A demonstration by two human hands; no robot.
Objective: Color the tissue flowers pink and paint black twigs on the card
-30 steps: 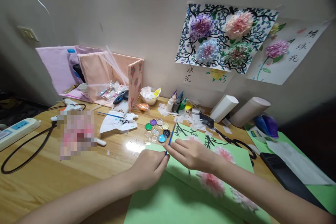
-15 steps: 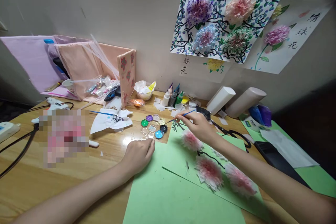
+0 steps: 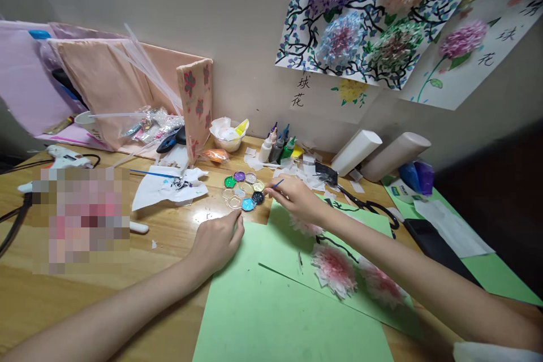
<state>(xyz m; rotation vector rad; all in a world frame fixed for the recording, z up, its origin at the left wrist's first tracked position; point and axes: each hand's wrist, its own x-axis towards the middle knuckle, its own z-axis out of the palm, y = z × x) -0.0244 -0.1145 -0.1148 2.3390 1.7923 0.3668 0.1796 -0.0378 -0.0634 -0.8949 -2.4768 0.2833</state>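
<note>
My right hand [image 3: 302, 199] pinches a thin paintbrush [image 3: 278, 184] with a blue handle. Its tip is beside the black well of a flower-shaped paint palette [image 3: 234, 202], whose other wells hold green, purple, cream and blue paint. At the palette's front edge, by the blue well, are the closed fingertips of my left hand [image 3: 217, 242]; their exact grip is partly hidden. Under my right forearm lies a green sheet [image 3: 292, 271] with pink-white paper flowers [image 3: 334, 271] and black painted branches. My right hand and arm cover part of it.
Left of the palette, a second brush [image 3: 153, 173] rests on a stained tissue [image 3: 148, 192]. Behind stand paint bottles [image 3: 276, 150] and a bowl [image 3: 229, 138]. Scissors [image 3: 373, 209] and a black phone-like slab [image 3: 436, 249] lie to the right. A glue gun [image 3: 68, 158] is far left.
My right hand has brought the brush from above the green sheet's top corner to the black well, its handle now tilted lower. My left hand stays by the palette. The view has shifted.
</note>
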